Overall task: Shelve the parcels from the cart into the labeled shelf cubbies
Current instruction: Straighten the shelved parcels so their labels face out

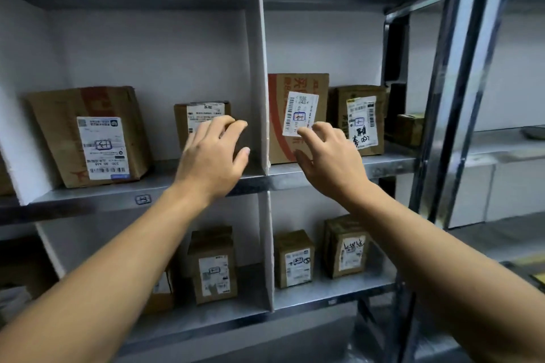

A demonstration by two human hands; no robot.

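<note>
Small brown parcel (203,110) stands upright in the upper left cubby (147,47), white label facing out, well right of a bigger box (59,127). The left hand (211,156) lies spread over its front and top corner, fingers relaxed, no clear grip. The right hand (330,156) hovers loosely open, holding nothing, at the label of the red-printed box (306,82) beyond the divider (263,82). Several parcels sit shelved above and below; the cart is out of view, so what's left can't be told.
</note>
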